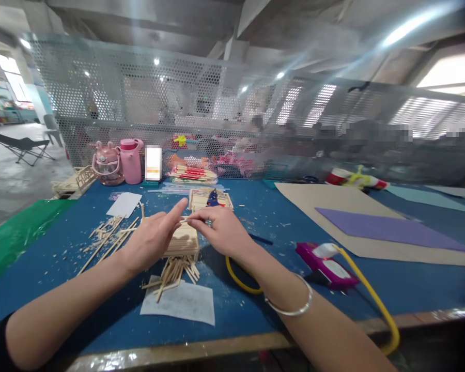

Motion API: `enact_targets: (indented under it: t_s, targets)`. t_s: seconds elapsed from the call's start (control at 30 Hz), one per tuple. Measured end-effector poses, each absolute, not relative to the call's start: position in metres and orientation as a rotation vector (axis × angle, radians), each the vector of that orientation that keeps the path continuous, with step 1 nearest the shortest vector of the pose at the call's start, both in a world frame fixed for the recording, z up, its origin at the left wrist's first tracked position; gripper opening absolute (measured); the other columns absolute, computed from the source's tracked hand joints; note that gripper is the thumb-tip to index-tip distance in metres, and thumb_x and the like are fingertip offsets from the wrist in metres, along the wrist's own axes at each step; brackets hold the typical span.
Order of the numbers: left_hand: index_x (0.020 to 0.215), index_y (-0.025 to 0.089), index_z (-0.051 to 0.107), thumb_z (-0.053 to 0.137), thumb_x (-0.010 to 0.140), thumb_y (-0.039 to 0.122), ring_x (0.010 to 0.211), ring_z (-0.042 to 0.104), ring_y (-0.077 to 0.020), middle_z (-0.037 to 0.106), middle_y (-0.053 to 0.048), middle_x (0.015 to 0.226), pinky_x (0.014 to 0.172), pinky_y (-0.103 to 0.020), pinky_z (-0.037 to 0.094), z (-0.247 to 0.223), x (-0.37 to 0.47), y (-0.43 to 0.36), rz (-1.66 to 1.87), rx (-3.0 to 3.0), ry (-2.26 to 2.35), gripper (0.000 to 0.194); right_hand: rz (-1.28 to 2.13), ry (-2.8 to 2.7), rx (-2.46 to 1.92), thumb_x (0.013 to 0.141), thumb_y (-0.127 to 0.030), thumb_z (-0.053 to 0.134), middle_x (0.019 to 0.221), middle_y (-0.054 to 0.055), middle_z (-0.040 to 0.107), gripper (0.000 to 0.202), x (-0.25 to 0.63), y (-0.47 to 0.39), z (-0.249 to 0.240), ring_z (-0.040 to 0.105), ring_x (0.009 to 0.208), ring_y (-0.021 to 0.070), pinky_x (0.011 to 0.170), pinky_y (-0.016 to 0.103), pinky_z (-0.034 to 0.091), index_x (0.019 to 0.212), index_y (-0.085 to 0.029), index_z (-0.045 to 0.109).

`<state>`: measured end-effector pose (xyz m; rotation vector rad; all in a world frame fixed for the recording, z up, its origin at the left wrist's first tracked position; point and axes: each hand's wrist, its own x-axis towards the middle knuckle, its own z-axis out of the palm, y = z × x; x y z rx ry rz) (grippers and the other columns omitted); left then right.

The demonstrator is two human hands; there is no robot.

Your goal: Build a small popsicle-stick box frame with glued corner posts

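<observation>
Over the middle of the blue table, my left hand [155,235] has its index finger stretched out and its other fingers curled on a thin wooden stick. My right hand [217,227] pinches the end of a short wooden stick [183,220] between thumb and fingertips, close to the left fingers. Just below both hands sits a small box-like structure of wooden sticks [184,240], partly covered by them. A heap of short cut sticks [176,271] lies in front of it, partly on a white paper sheet [186,302].
Longer sticks [116,240] and shavings lie left. Behind are a wooden tray [194,200] with dark-blue-handled cutters [213,198], stick bundles [191,174] and pink bottles [130,163]. A purple device [327,266] with a yellow cable [366,294] and purple sheet [387,230] are right.
</observation>
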<state>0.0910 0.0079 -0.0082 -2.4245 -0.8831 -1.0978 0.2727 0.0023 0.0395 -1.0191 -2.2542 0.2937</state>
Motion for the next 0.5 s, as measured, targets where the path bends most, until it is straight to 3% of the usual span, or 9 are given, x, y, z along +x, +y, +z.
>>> enact_targets:
  t_s: [0.13,0.23,0.33,0.5]
  targets:
    - [0.133,0.015,0.035,0.037,0.09,0.018,0.074,0.061,-0.0164,0.069,-0.007,0.081,0.068,-0.03,0.049,0.005,0.091,0.015,-1.009,-2.443,-0.895,0.044,0.437,-2.089,-1.014,0.079,-0.026,0.053,0.07,0.0,0.068,0.018,0.276,0.019,0.034,0.058,0.065,0.0124,0.063,0.023,0.042,0.075,-0.017,0.068]
    - [0.112,0.018,0.059,0.045,0.087,0.028,0.089,0.059,-0.0203,0.069,-0.009,0.091,0.082,-0.036,0.044,0.014,0.074,0.024,-1.159,-2.283,-1.078,0.03,0.502,-1.868,-1.069,0.077,-0.031,0.053,0.066,0.001,0.066,0.022,0.289,0.04,0.025,0.057,0.062,0.013,0.061,0.024,0.042,0.07,-0.015,0.066]
    - [0.102,0.015,0.064,0.041,0.087,0.033,0.092,0.058,-0.0199,0.068,-0.009,0.098,0.085,-0.034,0.042,0.007,0.044,0.04,-1.646,-1.934,-1.492,0.033,0.551,-1.687,-1.127,0.075,-0.037,0.053,0.066,0.002,0.066,0.025,0.301,0.06,0.012,0.058,0.062,0.0141,0.062,0.025,0.044,0.073,-0.015,0.066]
    - [0.101,0.01,0.066,0.048,0.077,0.049,0.08,0.058,-0.0189,0.069,-0.011,0.094,0.067,-0.028,0.044,-0.022,0.013,0.062,-2.035,-2.047,-2.073,0.049,0.476,-1.651,-1.162,0.074,-0.038,0.053,0.074,0.003,0.07,0.027,0.299,0.071,-0.003,0.061,0.071,0.017,0.068,0.027,0.046,0.077,-0.016,0.068]
